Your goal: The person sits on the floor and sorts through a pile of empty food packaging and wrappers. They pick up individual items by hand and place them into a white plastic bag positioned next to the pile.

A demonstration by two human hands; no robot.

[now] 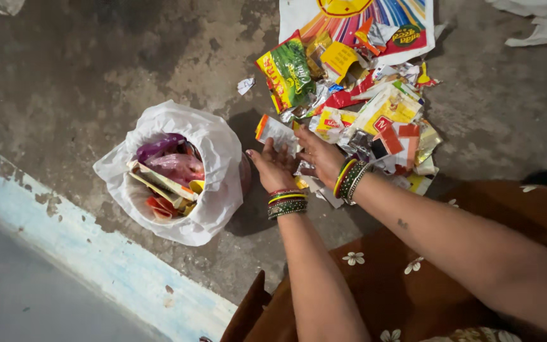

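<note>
My left hand (273,166) and right hand (320,155), both open, scoop wrappers (375,120) mid-frame; light, crinkly, slippery, so gather bunches from underneath.

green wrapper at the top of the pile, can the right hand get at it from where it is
Probably yes. The right hand rests on the near edge of the wrapper pile, and the green wrapper lies on top at the far-left side, uncovered. Only loose wrappers lie between.

Bare concrete floor (128,57), grey-brown, mottled with dark stains and worn patches. Pale blue painted ledge (96,253) with chipped paint along lower left. Dim, uneven light.
</note>
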